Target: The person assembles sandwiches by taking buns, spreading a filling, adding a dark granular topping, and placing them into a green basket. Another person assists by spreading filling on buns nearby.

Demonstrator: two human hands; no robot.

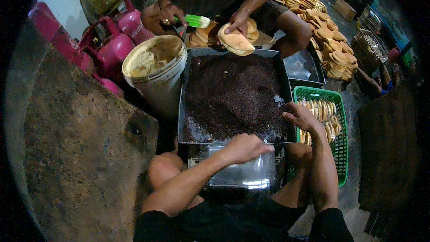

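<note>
A square metal tray (181, 116) filled with dark chocolate sprinkles (233, 89) lies in front of me. My left hand (245, 149) is closed at the tray's near edge, its fingers pinching the top of the clear plastic bags (242, 175) at my lap. Over the tray's right edge, my right hand (302, 117) has its fingers loosely bent and apart, with nothing visible in them. Beside it stands a green plastic basket (346, 152) with rows of filled bread (322, 110). Across the tray, a co-worker holds a green spreading brush (197, 20) and a flat bread bun (236, 44).
A white bucket (156, 87) of pale cream stands left of the tray, near pink gas cylinders (114, 45). A brown board surface (85, 148) fills the left. Piled buns (333, 54) lie at the far right. Another metal tray (302, 67) sits behind the basket.
</note>
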